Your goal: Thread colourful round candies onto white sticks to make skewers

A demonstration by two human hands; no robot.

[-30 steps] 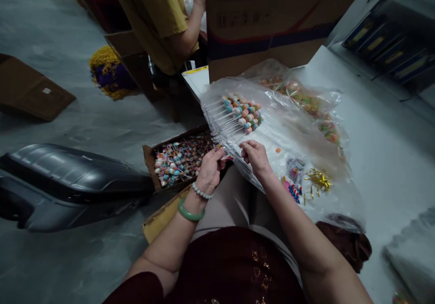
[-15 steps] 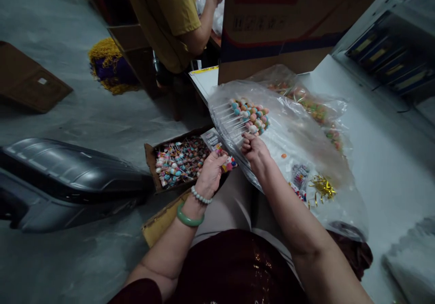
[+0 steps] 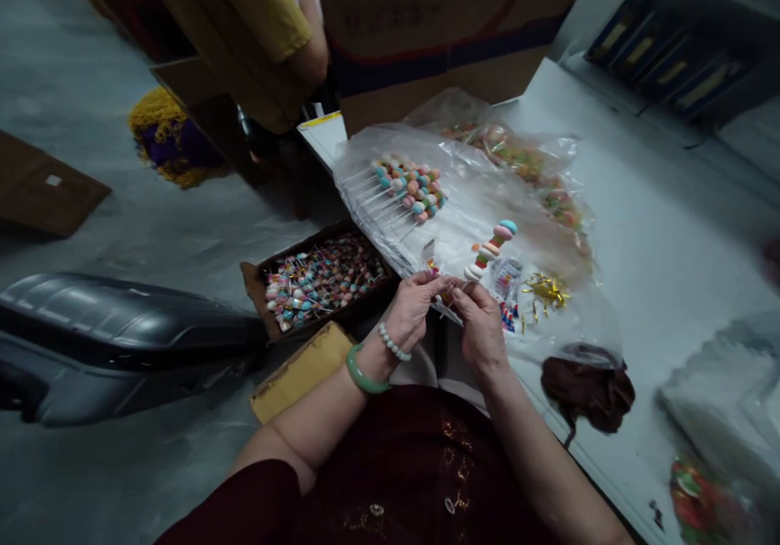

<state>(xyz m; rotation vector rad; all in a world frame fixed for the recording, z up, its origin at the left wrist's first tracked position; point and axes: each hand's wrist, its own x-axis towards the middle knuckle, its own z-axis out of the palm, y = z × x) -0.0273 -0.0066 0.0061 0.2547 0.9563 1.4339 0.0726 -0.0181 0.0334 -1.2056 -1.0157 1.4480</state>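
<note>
Left hand [image 3: 409, 317]: narrow pinch, printed packet [image 3: 431, 261] at the fingertips.
Right hand [image 3: 485, 330]: closed on the base of the candy skewer [image 3: 490, 251]; nearer hand to it.
Candy skewer: just beyond right fingertips, long axis slanting away and rightward.
Gold ties [image 3: 547, 289]: on plastic sheet [image 3: 582, 326], right of skewer.

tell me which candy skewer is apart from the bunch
The multicoloured skewer of rounded candies with a blue tip, held in the right hand; the other multicoloured skewers lie bunched together farther left.
</note>
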